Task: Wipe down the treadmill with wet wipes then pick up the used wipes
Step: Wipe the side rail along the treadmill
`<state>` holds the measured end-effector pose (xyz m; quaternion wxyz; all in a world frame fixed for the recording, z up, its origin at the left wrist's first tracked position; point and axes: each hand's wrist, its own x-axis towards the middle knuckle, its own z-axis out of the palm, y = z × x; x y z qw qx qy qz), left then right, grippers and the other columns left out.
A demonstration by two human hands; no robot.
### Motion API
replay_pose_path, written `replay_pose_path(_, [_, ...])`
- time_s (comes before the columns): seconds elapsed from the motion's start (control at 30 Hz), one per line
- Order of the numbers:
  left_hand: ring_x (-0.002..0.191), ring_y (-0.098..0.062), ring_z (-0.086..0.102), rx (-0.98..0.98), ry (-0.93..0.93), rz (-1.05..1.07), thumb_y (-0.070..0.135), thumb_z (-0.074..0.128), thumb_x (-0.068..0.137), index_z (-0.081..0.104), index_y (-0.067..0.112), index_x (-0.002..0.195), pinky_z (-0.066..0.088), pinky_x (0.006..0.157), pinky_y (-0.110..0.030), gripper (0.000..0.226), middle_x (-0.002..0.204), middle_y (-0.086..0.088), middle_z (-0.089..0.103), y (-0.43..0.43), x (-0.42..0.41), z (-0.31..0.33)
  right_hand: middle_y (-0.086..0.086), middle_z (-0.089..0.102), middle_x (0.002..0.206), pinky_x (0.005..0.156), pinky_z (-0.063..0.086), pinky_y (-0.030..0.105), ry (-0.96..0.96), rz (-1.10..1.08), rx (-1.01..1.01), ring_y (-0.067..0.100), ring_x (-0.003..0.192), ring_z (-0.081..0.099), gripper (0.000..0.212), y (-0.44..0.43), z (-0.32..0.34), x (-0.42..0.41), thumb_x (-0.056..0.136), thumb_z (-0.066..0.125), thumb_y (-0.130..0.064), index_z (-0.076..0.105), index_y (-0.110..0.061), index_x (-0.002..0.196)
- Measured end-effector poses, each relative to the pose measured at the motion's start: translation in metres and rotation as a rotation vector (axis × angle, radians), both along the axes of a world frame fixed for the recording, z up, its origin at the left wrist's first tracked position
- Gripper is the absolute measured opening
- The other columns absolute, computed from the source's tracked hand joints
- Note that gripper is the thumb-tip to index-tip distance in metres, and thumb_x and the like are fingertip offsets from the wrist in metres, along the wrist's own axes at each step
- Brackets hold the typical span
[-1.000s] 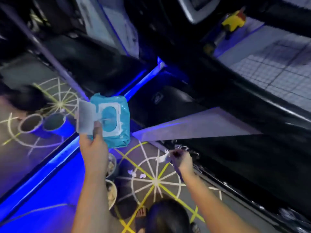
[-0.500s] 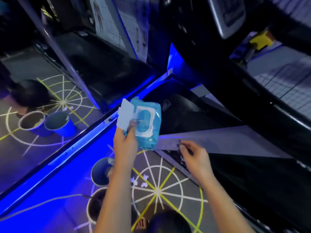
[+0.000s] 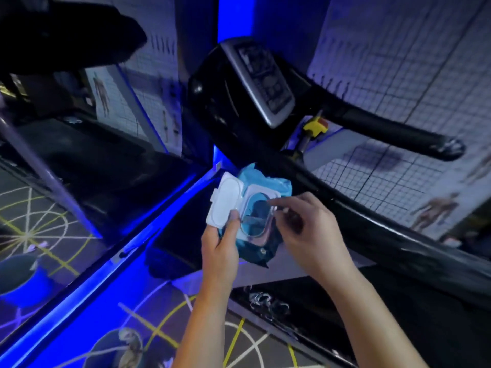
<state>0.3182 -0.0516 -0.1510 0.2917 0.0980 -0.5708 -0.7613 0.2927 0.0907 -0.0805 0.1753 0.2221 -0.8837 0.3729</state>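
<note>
The left hand point(image 3: 220, 243) grips the wet wipes pack point(image 3: 268, 181) from below and from its left side, thumb pressed at the hinge of the flipped-open lid point(image 3: 225, 205). The right hand point(image 3: 310, 229) comes in from the right, index finger and thumb meeting at the rim of the oval opening point(image 3: 256, 213). Whether they have a wipe pinched, I cannot tell.

The two hands are close together over the pack, which is held in the air with its long axis running away from the person and its opening facing up. The right hand is the nearer one to draw a wipe up and out.

No wipe shows above the opening, and the inside looks dark. The treadmill console point(image 3: 263, 78) lies ahead and above, with its handrail point(image 3: 385, 128) off to the right. On the floor to the left stand a blue bucket point(image 3: 21, 277) and a second bucket point(image 3: 106, 346) with something pale in it.
</note>
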Motion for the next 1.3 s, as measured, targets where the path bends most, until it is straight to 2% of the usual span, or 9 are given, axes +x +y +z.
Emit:
replay_pose_path(0.17, [0.119,0.006,0.063,-0.149,0.044,-0.133,0.027,0.058,0.1,0.064,0.05,0.122,0.046,0.099,-0.018,0.032,0.116,0.033,0.071,0.018,0.003,0.006,-0.008,0.057,0.082,0.067,0.048,0.022,-0.028,-0.026,0.101,0.007,0.069,0.056,0.015,0.008,0.016,0.0,0.08,0.083,-0.032,0.072,-0.027,0.089])
replay_pose_path(0.3, [0.128,0.002,0.06,-0.032,0.068,-0.073,0.032,0.061,0.094,0.062,0.039,0.129,0.044,0.112,-0.03,0.036,0.123,0.035,0.068,0.026,0.003,0.0,-0.008,0.058,0.089,0.073,0.053,0.032,-0.111,-0.012,0.109,0.006,0.071,0.055,0.018,0.008,0.009,0.01,0.079,0.082,-0.025,0.075,-0.025,0.096])
replay_pose_path(0.57, [0.114,0.015,0.062,-0.176,0.021,-0.138,0.016,0.065,0.103,0.06,0.024,0.135,0.045,0.093,-0.005,0.034,0.111,0.042,0.069,0.021,0.006,-0.008,-0.003,0.058,0.098,0.083,0.052,0.038,-0.228,-0.099,0.107,0.019,0.088,0.06,0.009,0.005,0.003,0.017,0.088,0.07,-0.018,0.074,-0.016,0.096])
replay_pose_path(0.7, [0.113,0.013,0.063,-0.149,-0.053,-0.147,0.014,0.059,0.105,0.06,0.03,0.134,0.047,0.098,-0.016,0.033,0.109,0.04,0.07,0.02,0.007,-0.011,-0.003,0.055,0.102,0.079,0.053,0.046,-0.255,-0.058,0.15,0.021,0.089,0.059,0.007,0.007,-0.003,0.023,0.093,0.062,-0.019,0.068,-0.017,0.096])
replay_pose_path(0.83, [0.109,0.009,0.065,-0.119,-0.084,-0.146,0.02,0.059,0.105,0.061,0.027,0.139,0.048,0.095,-0.024,0.034,0.113,0.027,0.071,0.022,0.01,-0.01,-0.005,0.053,0.099,0.079,0.044,0.012,-0.299,0.067,0.09,0.006,0.084,0.051,0.005,0.015,-0.002,0.031,0.096,0.063,-0.019,0.066,-0.015,0.097])
replay_pose_path(0.9, [0.105,0.015,0.064,-0.136,-0.083,-0.155,0.02,0.059,0.106,0.059,0.026,0.141,0.047,0.091,-0.019,0.036,0.113,0.027,0.068,0.025,0.012,-0.006,-0.003,0.055,0.099,0.075,0.038,0.008,-0.286,0.097,0.085,0.004,0.084,0.049,0.005,0.02,0.001,0.036,0.097,0.062,-0.018,0.063,-0.013,0.097])
replay_pose_path(1.1, [0.099,0.02,0.058,-0.165,-0.114,-0.188,0.025,0.057,0.106,0.052,0.033,0.144,0.044,0.082,-0.007,0.04,0.117,0.025,0.062,0.041,0.022,0.003,-0.002,0.058,0.098,0.076,0.054,0.037,-0.113,-0.018,0.093,0.016,0.08,0.06,0.012,0.016,-0.015,0.054,0.098,0.06,-0.023,0.067,-0.014,0.098])
replay_pose_path(1.2, [0.105,0.014,0.062,-0.099,-0.11,-0.179,0.028,0.058,0.104,0.054,0.035,0.142,0.048,0.088,-0.012,0.039,0.119,0.027,0.063,0.04,0.028,0.003,-0.003,0.071,0.09,0.073,0.058,0.031,-0.241,-0.044,-0.139,0.013,0.074,0.068,0.017,0.018,-0.014,0.058,0.102,0.059,-0.026,0.07,-0.016,0.11])
replay_pose_path(1.3, [0.117,0.01,0.062,-0.076,-0.094,-0.179,0.041,0.06,0.096,0.056,0.034,0.143,0.049,0.096,-0.017,0.048,0.124,0.029,0.065,0.036,0.034,0.001,0.005,0.077,0.083,0.068,0.063,0.042,-0.485,-0.052,-0.376,0.022,0.064,0.073,0.015,0.021,0.0,0.054,0.101,0.06,-0.018,0.07,-0.008,0.108])
